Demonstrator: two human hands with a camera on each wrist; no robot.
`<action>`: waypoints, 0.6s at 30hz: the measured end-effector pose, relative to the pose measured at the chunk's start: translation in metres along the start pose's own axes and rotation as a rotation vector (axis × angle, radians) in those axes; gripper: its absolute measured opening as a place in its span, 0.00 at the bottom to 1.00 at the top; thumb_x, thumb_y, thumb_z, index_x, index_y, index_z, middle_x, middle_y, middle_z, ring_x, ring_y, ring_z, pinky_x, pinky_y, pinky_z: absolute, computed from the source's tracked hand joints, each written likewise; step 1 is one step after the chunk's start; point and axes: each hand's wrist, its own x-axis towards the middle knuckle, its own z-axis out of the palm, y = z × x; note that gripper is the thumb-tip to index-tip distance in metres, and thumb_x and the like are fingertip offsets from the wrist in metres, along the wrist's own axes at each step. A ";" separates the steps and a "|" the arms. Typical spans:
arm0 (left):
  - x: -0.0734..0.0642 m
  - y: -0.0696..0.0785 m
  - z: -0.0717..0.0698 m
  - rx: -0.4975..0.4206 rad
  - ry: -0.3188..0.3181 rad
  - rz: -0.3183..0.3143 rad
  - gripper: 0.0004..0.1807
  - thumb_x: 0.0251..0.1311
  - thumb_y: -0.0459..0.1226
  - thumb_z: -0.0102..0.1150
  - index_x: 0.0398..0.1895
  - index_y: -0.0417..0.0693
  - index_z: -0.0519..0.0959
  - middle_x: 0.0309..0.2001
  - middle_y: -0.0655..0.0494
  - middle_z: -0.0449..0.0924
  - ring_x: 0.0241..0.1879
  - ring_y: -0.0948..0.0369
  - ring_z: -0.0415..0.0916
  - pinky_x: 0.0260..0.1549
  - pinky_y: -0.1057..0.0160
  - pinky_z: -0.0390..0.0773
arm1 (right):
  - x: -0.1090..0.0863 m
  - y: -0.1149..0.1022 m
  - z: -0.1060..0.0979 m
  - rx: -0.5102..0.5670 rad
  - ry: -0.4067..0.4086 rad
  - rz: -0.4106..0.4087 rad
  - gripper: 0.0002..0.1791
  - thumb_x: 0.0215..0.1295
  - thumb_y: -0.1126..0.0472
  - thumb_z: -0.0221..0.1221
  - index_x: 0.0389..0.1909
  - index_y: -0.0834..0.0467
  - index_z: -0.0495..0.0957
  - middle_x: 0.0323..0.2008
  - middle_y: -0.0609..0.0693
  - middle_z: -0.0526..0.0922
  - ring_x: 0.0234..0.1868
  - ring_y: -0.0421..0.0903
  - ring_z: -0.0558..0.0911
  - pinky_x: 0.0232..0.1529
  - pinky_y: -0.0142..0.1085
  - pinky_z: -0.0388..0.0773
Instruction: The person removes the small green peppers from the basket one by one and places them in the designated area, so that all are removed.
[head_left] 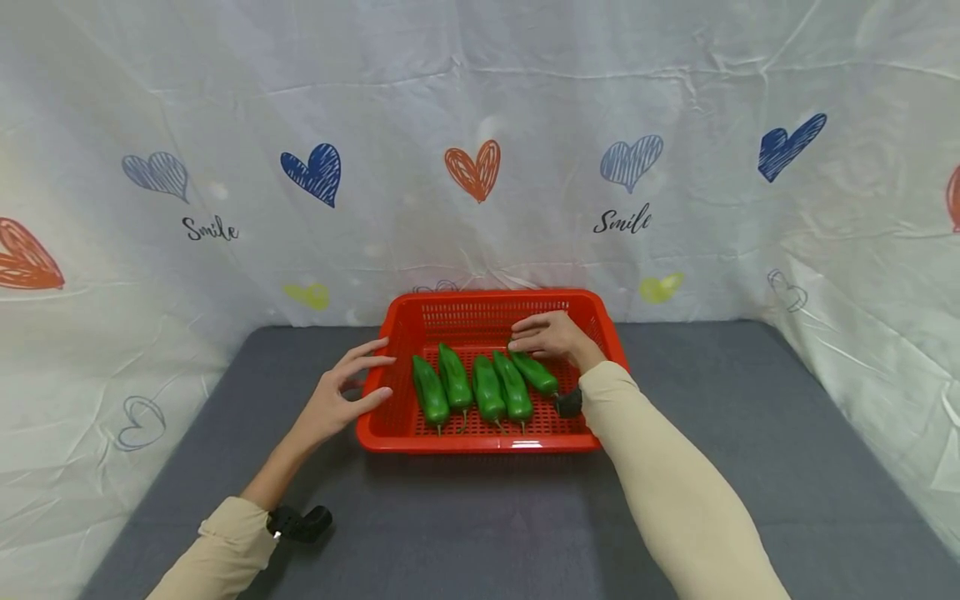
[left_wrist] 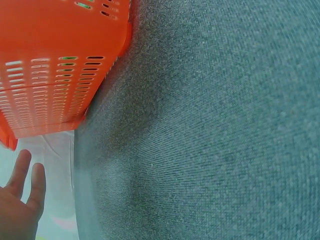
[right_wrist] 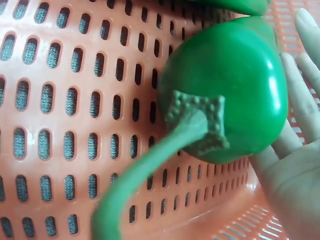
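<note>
Several green chili peppers (head_left: 487, 390) lie side by side in a red plastic basket (head_left: 480, 445), stems toward the front. The rightmost pepper (head_left: 537, 375) slants, and its far tip is under my right hand (head_left: 553, 335). In the right wrist view this pepper (right_wrist: 235, 90) shows its stem close up, with the fingers (right_wrist: 302, 107) extended beside it, not curled round it. My left hand (head_left: 339, 398) is spread at the basket's left rim, fingertips at or just over the edge; whether they touch cannot be told.
The basket stands on a grey cloth-covered table (head_left: 480, 525). Behind and at the sides hangs a white curtain (head_left: 405, 108) with printed hearts; the basket's back rim is close to it. A black wrist camera (head_left: 300, 523) is on the left forearm.
</note>
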 end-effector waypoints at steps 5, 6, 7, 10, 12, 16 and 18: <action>0.000 -0.001 -0.001 -0.008 -0.002 -0.001 0.24 0.61 0.27 0.66 0.63 0.41 0.79 0.73 0.50 0.64 0.67 0.53 0.63 0.50 0.53 0.77 | 0.003 0.003 0.003 -0.001 -0.019 -0.013 0.26 0.63 0.66 0.71 0.62 0.66 0.78 0.56 0.60 0.83 0.55 0.53 0.82 0.55 0.47 0.76; 0.000 -0.001 -0.001 -0.009 -0.001 0.001 0.24 0.61 0.27 0.66 0.63 0.41 0.79 0.73 0.49 0.64 0.67 0.52 0.63 0.49 0.53 0.77 | 0.004 0.004 0.003 -0.001 -0.025 -0.015 0.26 0.63 0.66 0.70 0.62 0.67 0.78 0.56 0.60 0.82 0.55 0.53 0.82 0.55 0.47 0.77; 0.000 -0.001 0.000 -0.010 -0.002 0.003 0.24 0.61 0.26 0.66 0.63 0.41 0.79 0.73 0.49 0.64 0.67 0.52 0.63 0.49 0.53 0.77 | 0.005 0.005 0.004 -0.006 -0.030 -0.019 0.26 0.63 0.67 0.70 0.62 0.67 0.78 0.57 0.61 0.82 0.56 0.53 0.81 0.55 0.46 0.77; 0.000 -0.002 0.000 -0.018 -0.005 0.006 0.24 0.61 0.26 0.66 0.62 0.41 0.79 0.73 0.49 0.64 0.67 0.52 0.63 0.48 0.54 0.78 | 0.006 0.006 0.006 -0.025 -0.038 -0.031 0.25 0.63 0.68 0.70 0.61 0.68 0.78 0.56 0.62 0.82 0.57 0.55 0.81 0.54 0.45 0.78; 0.001 -0.001 0.000 -0.023 -0.006 0.009 0.24 0.61 0.26 0.66 0.62 0.41 0.79 0.73 0.49 0.64 0.67 0.51 0.63 0.48 0.55 0.78 | 0.007 0.007 0.007 -0.041 -0.042 -0.040 0.25 0.64 0.69 0.69 0.61 0.69 0.78 0.56 0.62 0.82 0.56 0.55 0.81 0.53 0.44 0.78; 0.001 -0.002 0.000 -0.016 -0.003 0.011 0.24 0.61 0.26 0.66 0.62 0.41 0.79 0.72 0.49 0.64 0.67 0.51 0.63 0.48 0.54 0.78 | 0.010 0.008 0.009 -0.073 -0.056 -0.055 0.24 0.64 0.68 0.69 0.61 0.70 0.78 0.55 0.62 0.83 0.56 0.55 0.82 0.54 0.45 0.77; 0.001 -0.002 -0.001 -0.013 -0.003 0.014 0.24 0.61 0.26 0.66 0.62 0.41 0.79 0.72 0.49 0.64 0.67 0.51 0.63 0.48 0.53 0.78 | 0.011 0.008 0.010 -0.075 -0.064 -0.053 0.24 0.64 0.68 0.69 0.60 0.70 0.78 0.54 0.61 0.83 0.55 0.55 0.82 0.53 0.46 0.77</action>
